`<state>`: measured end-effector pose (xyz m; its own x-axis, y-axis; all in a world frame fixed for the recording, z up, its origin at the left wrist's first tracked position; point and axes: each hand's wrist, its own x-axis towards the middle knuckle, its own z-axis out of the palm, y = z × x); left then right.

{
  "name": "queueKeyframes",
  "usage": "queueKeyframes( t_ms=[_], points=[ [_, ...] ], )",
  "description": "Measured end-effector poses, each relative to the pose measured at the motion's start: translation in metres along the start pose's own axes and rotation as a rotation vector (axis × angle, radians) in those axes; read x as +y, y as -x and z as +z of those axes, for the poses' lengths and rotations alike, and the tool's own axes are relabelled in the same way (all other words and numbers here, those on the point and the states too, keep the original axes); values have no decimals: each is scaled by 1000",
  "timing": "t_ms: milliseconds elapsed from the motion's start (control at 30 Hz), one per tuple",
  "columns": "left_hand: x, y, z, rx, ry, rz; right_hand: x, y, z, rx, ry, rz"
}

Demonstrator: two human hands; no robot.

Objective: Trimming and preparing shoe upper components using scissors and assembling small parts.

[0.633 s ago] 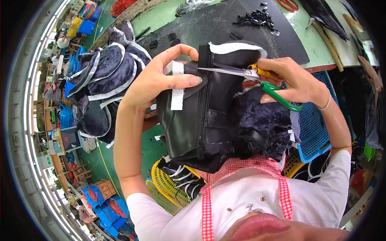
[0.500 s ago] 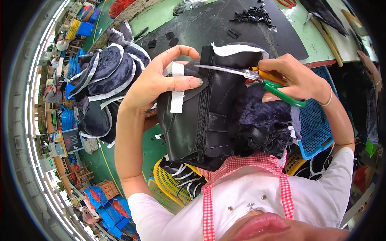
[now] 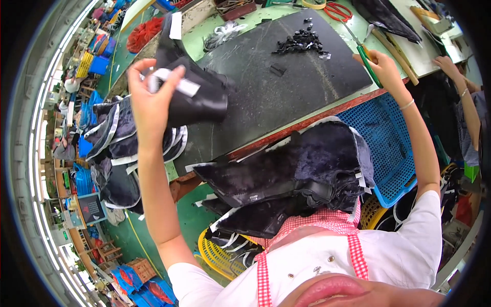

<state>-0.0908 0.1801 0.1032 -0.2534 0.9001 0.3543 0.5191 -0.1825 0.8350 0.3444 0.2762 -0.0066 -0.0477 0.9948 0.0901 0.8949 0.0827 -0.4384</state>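
The pale green counter (image 3: 195, 25) runs across from 10 to 2 o'clock in front of me, a scuffed black mat (image 3: 255, 87) spread over it at 12. Beyond 9 o'clock, shelves and bins of the workshop floor curve away. At 10 o'clock my left grip (image 3: 151, 92) is at a black boot piece (image 3: 197, 105), just by the white strip (image 3: 188, 87) on it; the piece stands tilted over the mat's near-left part, and blur means I cannot tell whether my fingers are clenched or released there. Out at 2 o'clock my right grip (image 3: 386, 71) is closed round the green handle of my scissors (image 3: 369, 66), blades pointing to 11, near a pair of red-handled scissors (image 3: 337, 10) on the counter at 1. Also at 1 o'clock, a heap of small black parts (image 3: 302, 42) sits on the mat. Dark fleece-lined pieces (image 3: 307, 153) lie bundled across my lap, the blue basket (image 3: 386, 123) just beside them at 3. More white-edged fleece pieces (image 3: 123, 130) are piled at 9, and a yellow basket (image 3: 209, 256) sits toward 7.
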Motion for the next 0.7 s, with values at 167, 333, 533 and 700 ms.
queueKeyframes(
  t_ms=[167, 333, 533, 700],
  points=[
    [-98, 17, -4, -364, -339, 160, 81, -27, 17, 94, 322, 12],
    [-79, -44, 38, -73, -202, 159, 70, -14, 12, 425, 224, -286],
    [-115, -157, 82, -481, -209, -83, -89, 62, 26, -539, -587, -448],
    [-66, -79, 79, -197, -148, 282, -105, 110, 68, -1006, -505, -689]
  ],
)
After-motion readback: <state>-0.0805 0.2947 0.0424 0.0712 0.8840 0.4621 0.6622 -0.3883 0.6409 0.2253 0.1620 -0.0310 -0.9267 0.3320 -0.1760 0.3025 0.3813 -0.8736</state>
